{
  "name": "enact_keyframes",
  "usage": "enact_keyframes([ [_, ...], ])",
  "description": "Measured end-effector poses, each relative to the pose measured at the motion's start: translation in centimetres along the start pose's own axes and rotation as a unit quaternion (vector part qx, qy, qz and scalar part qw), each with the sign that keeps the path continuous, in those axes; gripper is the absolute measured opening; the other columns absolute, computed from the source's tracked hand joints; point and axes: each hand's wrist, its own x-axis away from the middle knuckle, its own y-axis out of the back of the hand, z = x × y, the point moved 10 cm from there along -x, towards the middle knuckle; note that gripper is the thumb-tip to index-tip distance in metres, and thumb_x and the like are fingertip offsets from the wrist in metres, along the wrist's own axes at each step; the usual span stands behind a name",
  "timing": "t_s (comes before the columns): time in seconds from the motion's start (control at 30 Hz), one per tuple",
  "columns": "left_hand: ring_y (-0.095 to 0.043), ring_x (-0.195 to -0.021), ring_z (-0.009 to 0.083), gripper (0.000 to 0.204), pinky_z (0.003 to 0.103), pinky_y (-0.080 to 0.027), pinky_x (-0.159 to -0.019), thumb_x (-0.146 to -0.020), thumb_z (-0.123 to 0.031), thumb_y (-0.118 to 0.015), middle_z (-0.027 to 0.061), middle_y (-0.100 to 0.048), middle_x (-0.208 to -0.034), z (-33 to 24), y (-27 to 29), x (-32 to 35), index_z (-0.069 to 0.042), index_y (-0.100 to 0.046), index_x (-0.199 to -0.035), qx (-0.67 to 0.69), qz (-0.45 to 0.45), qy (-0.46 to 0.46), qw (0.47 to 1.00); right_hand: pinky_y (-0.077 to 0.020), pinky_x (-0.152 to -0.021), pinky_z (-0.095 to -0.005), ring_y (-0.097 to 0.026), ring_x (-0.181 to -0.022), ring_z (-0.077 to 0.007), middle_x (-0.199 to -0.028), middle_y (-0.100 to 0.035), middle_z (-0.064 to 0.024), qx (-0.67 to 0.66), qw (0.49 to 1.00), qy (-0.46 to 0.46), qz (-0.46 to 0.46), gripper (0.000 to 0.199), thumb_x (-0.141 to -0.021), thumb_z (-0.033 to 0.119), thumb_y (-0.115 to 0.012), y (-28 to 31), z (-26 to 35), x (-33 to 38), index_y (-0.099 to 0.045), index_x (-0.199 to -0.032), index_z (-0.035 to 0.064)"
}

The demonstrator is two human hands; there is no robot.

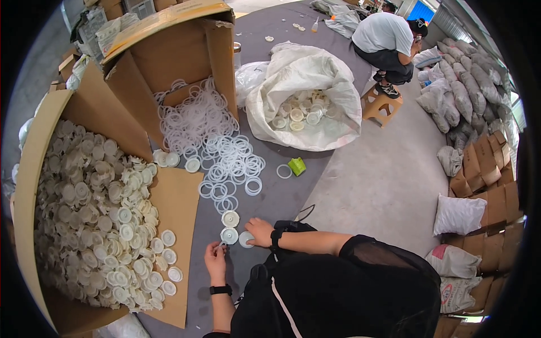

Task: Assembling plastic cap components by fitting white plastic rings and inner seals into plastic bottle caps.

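My right hand (260, 231) rests its fingers on a white round cap (245, 239) lying on the grey mat. My left hand (214, 260) pinches a small thin object near its fingertips, just below a second white cap (229, 235). A third cap (230, 218) lies a little farther out. Beyond them a spread of clear plastic rings (228, 160) trails across the mat (282, 197) from a tipped cardboard box.
A large open cardboard box (34, 186) full of white caps lies at my left. A tipped box (186, 50) spills rings. A white sack (304, 90) holds more caps. A small green object (297, 166) lies nearby. Another person (386, 39) crouches on a stool; sacks and cartons line the right.
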Motion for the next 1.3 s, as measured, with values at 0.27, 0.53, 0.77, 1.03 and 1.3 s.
enact_keyframes([
  [0.27, -0.050, -0.059, 0.0085, 0.007, 0.021, -0.041, -0.057, -0.077, -0.002, -0.053, 0.0031, -0.056, -0.071, -2.8, 0.1, 0.3, 0.002, -0.055, -0.081, -0.197, -0.055, -0.128, 0.970, -0.0408, -0.071, -0.0381, -0.051, -0.080, -0.0298, -0.083, -0.053, -0.0121, -0.091, 0.995, -0.014, 0.021, 0.041, -0.065, 0.023, -0.066, -0.5, -0.3, 1.1, -0.045, -0.095, 0.0038],
  [0.53, -0.051, -0.064, 0.0070, 0.006, 0.020, -0.041, -0.058, -0.074, 0.000, -0.057, 0.0016, -0.056, -0.071, -0.7, -0.9, 0.0, 0.001, -0.056, -0.079, -0.135, 0.002, -0.066, 0.989, -0.0465, -0.058, -0.0316, -0.057, -0.066, -0.0161, -0.075, -0.058, -0.0042, -0.629, 0.728, -0.271, 0.033, 0.024, -0.077, 0.018, -0.057, -4.8, -7.5, 2.3, -0.053, -0.097, 0.0052],
  [0.77, -0.051, -0.065, 0.0074, 0.006, 0.020, -0.041, -0.059, -0.074, -0.001, -0.057, 0.0022, -0.056, -0.072, -1.6, -1.2, 0.2, 0.001, -0.056, -0.079, -0.103, -0.001, -0.044, 0.994, -0.0432, -0.080, -0.0353, -0.054, -0.093, -0.0205, -0.100, -0.056, -0.0083, -0.794, 0.531, -0.043, -0.293, 0.022, -0.083, 0.019, -0.046, 16.3, -15.4, 0.1, -0.050, -0.100, 0.0051],
  [1.03, -0.048, -0.058, 0.0080, 0.020, 0.022, -0.041, -0.053, -0.075, -0.001, -0.053, 0.0026, -0.052, -0.068, 1.8, 0.6, -1.9, 0.002, -0.052, -0.094, -0.014, -0.033, -0.005, 0.999, -0.0463, -0.070, -0.0321, -0.057, -0.082, -0.0190, -0.093, -0.058, -0.0073, -0.748, 0.592, -0.163, -0.251, 0.027, -0.079, 0.023, -0.053, 15.9, -16.5, -0.8, -0.051, -0.100, 0.0063],
  [1.3, -0.056, -0.067, 0.0135, 0.025, 0.024, -0.044, -0.058, -0.074, -0.002, -0.048, 0.0100, -0.058, -0.080, 4.4, 0.7, -3.9, 0.004, -0.051, -0.098, -0.199, -0.031, -0.021, 0.979, -0.0437, -0.071, -0.0335, -0.056, -0.083, -0.0227, -0.095, -0.058, -0.0071, -0.227, 0.973, 0.026, 0.024, 0.031, -0.073, 0.013, -0.055, 0.8, 1.3, -2.5, -0.051, -0.103, 0.0045],
])
